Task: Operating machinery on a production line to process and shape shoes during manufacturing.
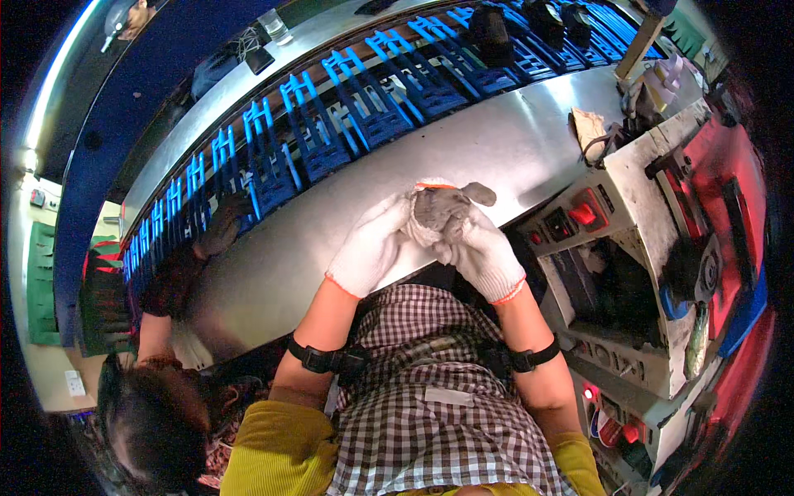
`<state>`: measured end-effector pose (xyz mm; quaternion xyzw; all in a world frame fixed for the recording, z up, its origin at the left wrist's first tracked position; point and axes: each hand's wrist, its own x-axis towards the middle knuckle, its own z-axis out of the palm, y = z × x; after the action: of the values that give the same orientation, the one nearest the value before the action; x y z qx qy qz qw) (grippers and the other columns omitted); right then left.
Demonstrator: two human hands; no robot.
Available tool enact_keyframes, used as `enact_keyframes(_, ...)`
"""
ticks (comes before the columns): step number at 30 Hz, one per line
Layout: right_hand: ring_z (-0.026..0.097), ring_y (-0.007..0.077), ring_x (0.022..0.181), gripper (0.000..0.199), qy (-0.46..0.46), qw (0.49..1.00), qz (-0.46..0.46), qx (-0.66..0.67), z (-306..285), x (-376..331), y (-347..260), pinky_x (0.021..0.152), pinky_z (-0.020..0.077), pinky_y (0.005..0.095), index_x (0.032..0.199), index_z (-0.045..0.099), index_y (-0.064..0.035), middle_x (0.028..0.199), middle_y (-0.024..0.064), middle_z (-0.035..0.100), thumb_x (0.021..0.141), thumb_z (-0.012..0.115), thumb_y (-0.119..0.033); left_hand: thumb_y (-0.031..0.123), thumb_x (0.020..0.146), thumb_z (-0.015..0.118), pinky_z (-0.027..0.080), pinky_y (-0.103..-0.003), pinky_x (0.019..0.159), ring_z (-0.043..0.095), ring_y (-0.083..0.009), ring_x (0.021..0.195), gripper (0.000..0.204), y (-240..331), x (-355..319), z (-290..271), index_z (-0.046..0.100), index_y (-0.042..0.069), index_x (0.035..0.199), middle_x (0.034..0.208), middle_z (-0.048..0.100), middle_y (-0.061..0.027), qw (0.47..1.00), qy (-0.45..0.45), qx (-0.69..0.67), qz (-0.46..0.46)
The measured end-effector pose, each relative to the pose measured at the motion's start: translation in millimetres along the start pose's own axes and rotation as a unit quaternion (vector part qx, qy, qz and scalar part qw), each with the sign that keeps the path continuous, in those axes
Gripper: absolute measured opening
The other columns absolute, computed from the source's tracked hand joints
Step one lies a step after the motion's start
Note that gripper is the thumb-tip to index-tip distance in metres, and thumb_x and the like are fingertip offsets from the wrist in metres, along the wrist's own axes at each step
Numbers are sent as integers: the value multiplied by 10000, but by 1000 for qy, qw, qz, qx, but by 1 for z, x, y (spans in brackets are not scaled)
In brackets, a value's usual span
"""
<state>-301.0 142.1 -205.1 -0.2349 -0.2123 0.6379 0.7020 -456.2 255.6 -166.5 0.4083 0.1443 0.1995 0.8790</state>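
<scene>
In front of my chest, over the near edge of the metal table, both of my hands are closed on a crumpled grey work glove. It has an orange-edged rim at the top, and one grey finger-like end sticks out to the right. My left hand, in a white knit glove with an orange cuff, grips its left side. From the right and below, my right hand, gloved the same way, pinches it. My fingertips are partly hidden in the folds.
A conveyor with rows of blue upright holders runs behind the metal table. At my left, a co-worker's dark-gloved hand reaches toward it. A metal cabinet with red switches stands at my right. A clear glass stands beyond the conveyor.
</scene>
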Motion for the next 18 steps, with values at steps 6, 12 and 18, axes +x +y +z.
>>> enact_keyframes(6, 600, 121, 764, 303, 71, 978, -17, -196, 2, -4, -6, 686, 490, 259, 1138, 619, -15, 928, 38, 652, 984, 659, -272, 331, 989, 680, 515, -461, 1031, 595, -279, 1266, 585, 3, -4, 16, 497, 18, 1448, 1424, 573, -143, 996, -63, -62, 11)
enact_keyframes(12, 611, 157, 930, 152, 331, 792, -210, -467, -21, 2, -33, 890, 508, 318, 1086, 654, 7, 1033, 65, 673, 963, 605, -66, 290, 1043, 592, 579, -336, 859, 699, -247, 1030, 440, 54, 47, -10, 589, -66, 1300, 1236, 663, -152, 977, 92, 113, 154)
enact_keyframes(18, 661, 267, 905, 102, 332, 630, -335, -617, -57, 25, -21, 851, 525, 339, 1012, 678, -34, 991, 135, 665, 917, 652, -11, 169, 952, 649, 548, -301, 773, 721, -160, 821, 188, 98, 173, -146, 789, 59, 1012, 940, 779, -99, 693, 358, 579, 237)
